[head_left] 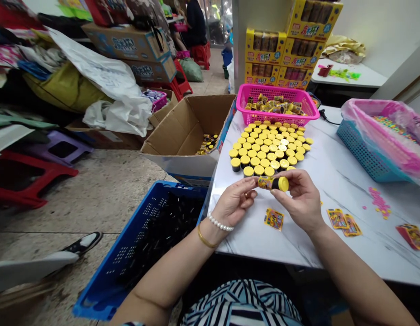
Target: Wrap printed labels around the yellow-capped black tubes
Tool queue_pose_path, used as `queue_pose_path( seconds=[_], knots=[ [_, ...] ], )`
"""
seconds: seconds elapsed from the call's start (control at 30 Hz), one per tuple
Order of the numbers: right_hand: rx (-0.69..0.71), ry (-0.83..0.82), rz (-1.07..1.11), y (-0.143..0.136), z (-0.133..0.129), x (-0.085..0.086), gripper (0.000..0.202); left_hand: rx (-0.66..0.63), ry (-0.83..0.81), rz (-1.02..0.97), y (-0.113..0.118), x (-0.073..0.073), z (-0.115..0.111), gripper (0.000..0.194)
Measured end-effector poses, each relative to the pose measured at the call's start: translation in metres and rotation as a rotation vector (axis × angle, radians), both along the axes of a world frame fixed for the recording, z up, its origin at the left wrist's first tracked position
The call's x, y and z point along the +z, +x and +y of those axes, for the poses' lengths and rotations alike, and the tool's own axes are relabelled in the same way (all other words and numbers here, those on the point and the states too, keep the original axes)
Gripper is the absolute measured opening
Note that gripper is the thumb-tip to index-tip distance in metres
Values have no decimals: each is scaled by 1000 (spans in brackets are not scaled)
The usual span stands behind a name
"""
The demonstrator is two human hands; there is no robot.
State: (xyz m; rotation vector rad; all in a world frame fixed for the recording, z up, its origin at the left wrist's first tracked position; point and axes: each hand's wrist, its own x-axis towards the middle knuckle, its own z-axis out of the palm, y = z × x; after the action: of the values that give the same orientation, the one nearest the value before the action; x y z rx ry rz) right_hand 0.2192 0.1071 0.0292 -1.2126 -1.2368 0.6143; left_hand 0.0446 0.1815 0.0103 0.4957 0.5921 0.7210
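Observation:
Between my two hands lies a small black tube on its side, its yellow cap to the right and a colourful label round its left part. My left hand pinches the labelled end with thumb and fingertips. At the capped end, my right hand holds the tube between thumb and fingers. Below them a loose label lies flat on the white marbled table. Just beyond my hands stand several upright black tubes with yellow caps, packed close together. More labels rest right of my right hand.
A pink basket of labelled tubes stands behind the capped tubes. Left of the table are an open carton and a blue crate of black pieces. Lined baskets, pink bits and a label stack are at right.

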Motion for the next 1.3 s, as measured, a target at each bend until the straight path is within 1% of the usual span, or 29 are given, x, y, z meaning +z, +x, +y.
queue_pose_path(
  seconds=[0.07,0.1,0.2,0.27,0.37,0.43,0.47,0.53,0.63,0.7,0.77,0.83,0.9,1.0,1.1,1.17,1.23,1.3],
  knots=[
    [35,8,33,3,1,-1,36,49,80,37,-1,2,-5,34],
    [55,14,47,5,2,-2,37,45,124,47,-1,3,-7,38],
    [114,26,77,11,2,-2,39,-62,254,58,2,14,-11,43],
    [127,31,63,16,2,0,39,-124,338,86,7,26,-8,39],
    [119,66,-22,27,1,9,36,-126,441,150,18,46,4,32],
    [101,102,-93,35,0,16,34,-119,476,161,26,55,11,30],
    [81,119,-136,38,-1,18,34,-118,485,157,29,56,13,29],
    [17,152,-254,42,-1,20,35,-113,483,128,33,51,15,28],
    [-68,220,-483,42,1,16,37,-99,442,98,33,34,19,29],
    [-75,252,-597,39,2,12,38,-68,429,125,31,23,23,32],
    [-84,263,-642,37,3,9,40,-48,438,160,29,16,27,33],
    [-106,259,-632,36,3,7,41,-62,472,165,29,15,28,32],
    [-120,262,-611,35,4,5,41,-77,519,152,28,16,29,36],
    [-120,295,-620,34,4,4,39,-51,548,151,28,17,29,42],
    [-120,308,-626,31,5,3,38,-49,596,182,28,18,31,35],
    [-109,286,-599,28,6,1,36,-42,650,191,29,18,31,30],
    [-100,257,-564,27,7,0,34,-39,680,178,29,18,31,29],
    [-99,256,-561,27,8,-2,33,-71,669,158,28,18,31,30]
  ],
)
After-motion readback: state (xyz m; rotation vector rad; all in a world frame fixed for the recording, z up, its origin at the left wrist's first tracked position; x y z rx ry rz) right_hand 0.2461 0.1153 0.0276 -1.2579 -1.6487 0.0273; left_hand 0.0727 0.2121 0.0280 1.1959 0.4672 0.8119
